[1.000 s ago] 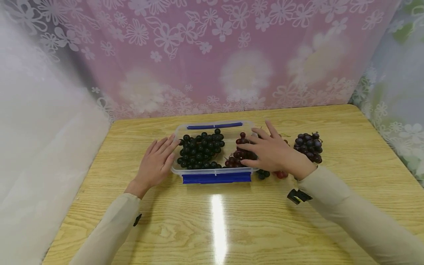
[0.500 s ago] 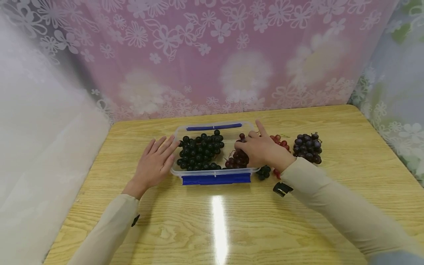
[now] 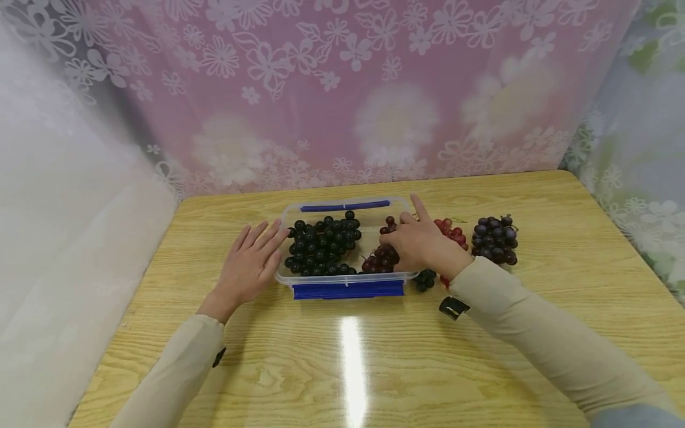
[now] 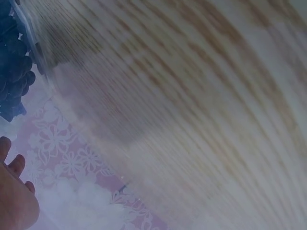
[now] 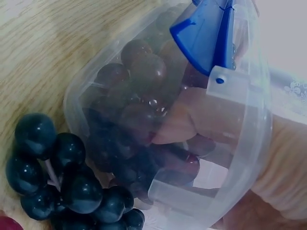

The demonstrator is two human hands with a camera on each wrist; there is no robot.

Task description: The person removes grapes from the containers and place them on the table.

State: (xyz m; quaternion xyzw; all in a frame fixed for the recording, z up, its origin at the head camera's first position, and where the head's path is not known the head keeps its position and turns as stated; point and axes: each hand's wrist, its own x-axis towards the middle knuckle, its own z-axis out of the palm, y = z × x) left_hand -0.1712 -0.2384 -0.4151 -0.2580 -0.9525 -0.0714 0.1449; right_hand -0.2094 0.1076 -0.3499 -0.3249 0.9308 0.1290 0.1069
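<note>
A clear plastic container [image 3: 293, 211] with blue clips stands on the wooden table. A bunch of black grapes [image 3: 321, 246] fills its left half. My right hand [image 3: 417, 244] reaches into its right half, and the curled fingers grip a dark red grape bunch [image 3: 379, 260] while the index finger points away. The right wrist view shows those fingers [image 5: 177, 124] among the dark red grapes [image 5: 139, 96] behind the clear wall. My left hand [image 3: 251, 261] lies flat with straight fingers against the container's left side. Its fingertips [image 4: 14, 191] appear in the left wrist view.
A small black bunch [image 3: 425, 278] lies on the table just right of the container, with a red bunch [image 3: 452, 232] and a purple bunch [image 3: 495, 239] further right. Floral curtains close off the back and sides. Bare tabletop [image 3: 348, 356] stretches toward me.
My right hand has moved left and down into the container, and its spread fingers have curled onto the dark red bunch. The left hand has stayed put.
</note>
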